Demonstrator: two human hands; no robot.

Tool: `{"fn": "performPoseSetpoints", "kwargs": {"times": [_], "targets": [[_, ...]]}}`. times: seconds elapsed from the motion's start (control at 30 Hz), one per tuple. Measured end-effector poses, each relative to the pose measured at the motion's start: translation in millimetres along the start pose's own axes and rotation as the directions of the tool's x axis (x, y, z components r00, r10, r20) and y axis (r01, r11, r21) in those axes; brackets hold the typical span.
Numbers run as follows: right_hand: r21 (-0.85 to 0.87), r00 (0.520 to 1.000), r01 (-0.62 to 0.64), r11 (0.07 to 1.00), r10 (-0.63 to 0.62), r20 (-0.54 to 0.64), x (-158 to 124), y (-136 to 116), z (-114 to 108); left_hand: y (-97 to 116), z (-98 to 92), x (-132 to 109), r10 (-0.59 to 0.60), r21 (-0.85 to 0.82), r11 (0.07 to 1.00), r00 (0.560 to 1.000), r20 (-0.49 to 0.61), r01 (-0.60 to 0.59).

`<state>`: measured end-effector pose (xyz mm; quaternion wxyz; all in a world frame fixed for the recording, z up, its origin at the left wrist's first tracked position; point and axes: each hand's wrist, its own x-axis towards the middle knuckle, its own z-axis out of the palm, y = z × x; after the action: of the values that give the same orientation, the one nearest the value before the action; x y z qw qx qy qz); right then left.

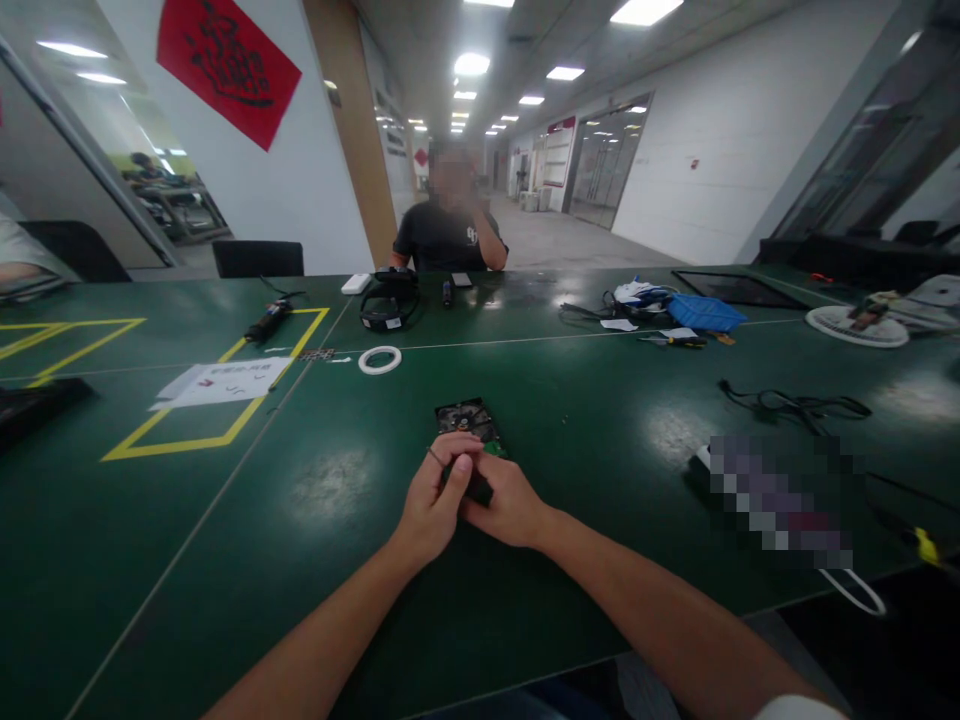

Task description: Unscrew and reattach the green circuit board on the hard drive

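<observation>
"Where are the hands?"

"Together: the left hand (433,495) and the right hand (514,500) meet at the fingertips, low over the dark green tabletop (322,620). Whether they grip anything between them, I can't tell."

"And the thing they're at?"

"A black, flat, rectangular hard drive with a green circuit-board patch (466,415), at twelve o'clock from them. They hide its near end."

"What's around?"

"At three o'clock, a long purplish-and-white item, blurred out (780,510). Farther, toward two, a loosely bundled black cable (795,403). At ten, white printed paper sheets (232,380); at eleven, a flat white ring (380,360)."

"Beyond?"

"A blue plastic basket (706,313) at two; at twelve, a seated person in a dark T-shirt (442,238)."
</observation>
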<state>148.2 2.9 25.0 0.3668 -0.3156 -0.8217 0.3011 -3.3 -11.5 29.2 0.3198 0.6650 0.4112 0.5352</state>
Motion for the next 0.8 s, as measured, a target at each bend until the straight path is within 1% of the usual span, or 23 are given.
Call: {"fn": "performPoseSetpoints", "kwargs": {"times": [0.03,0.1,0.2,0.27,0.33,0.43,0.53,0.6,0.67,0.73,0.8], "targets": [[-0.006,1.0,0.007,1.0,-0.007,-0.01,0,2,-3,0,-1.1,0,0.001,0.014,1.0,1.0,0.007,-0.001],[-0.011,0.999,0.0,1.0,0.0,-0.032,-1,6,-11,0,-6.1,0,-0.005,0.036,0.999,1.0,-0.013,0.006],[-0.02,0.996,-0.048,0.999,0.047,-0.081,-2,10,-27,-3,-15.9,4,-0.017,0.069,0.997,0.996,-0.087,0.023],[-0.03,0.993,-0.064,0.997,0.061,-0.101,-2,12,-35,-8,-20.7,5,-0.048,0.051,0.997,0.991,-0.121,0.054],[-0.038,0.993,-0.053,0.998,0.048,-0.104,-2,15,-40,-12,-23.2,6,-0.087,0.008,0.996,0.986,-0.141,0.089],[-0.035,0.995,-0.037,0.999,0.033,-0.097,-2,20,-41,-16,-23.8,6,-0.118,0.016,0.992,0.984,-0.136,0.122],[-0.003,0.994,-0.06,0.998,0.06,-0.096,-2,23,-41,-17,-24.1,6,-0.1,0.059,0.993,0.99,-0.102,0.107],[0.062,0.989,-0.091,0.994,0.097,-0.108,-2,24,-42,-17,-24.9,7,-0.091,0.086,0.992,0.993,-0.082,0.098],[0.185,0.98,-0.14,0.973,0.163,-0.114,-1,25,-43,-18,-26.0,7,-0.097,0.125,0.987,0.993,-0.066,0.105],[0.353,0.962,-0.2,0.914,0.251,-0.106,-1,25,-43,-19,-26.6,8,-0.109,0.168,0.979,0.993,-0.05,0.115],[0.501,0.938,-0.242,0.831,0.331,-0.097,0,27,-44,-20,-26.5,8,-0.094,0.217,0.971,0.995,-0.026,0.098]]}}
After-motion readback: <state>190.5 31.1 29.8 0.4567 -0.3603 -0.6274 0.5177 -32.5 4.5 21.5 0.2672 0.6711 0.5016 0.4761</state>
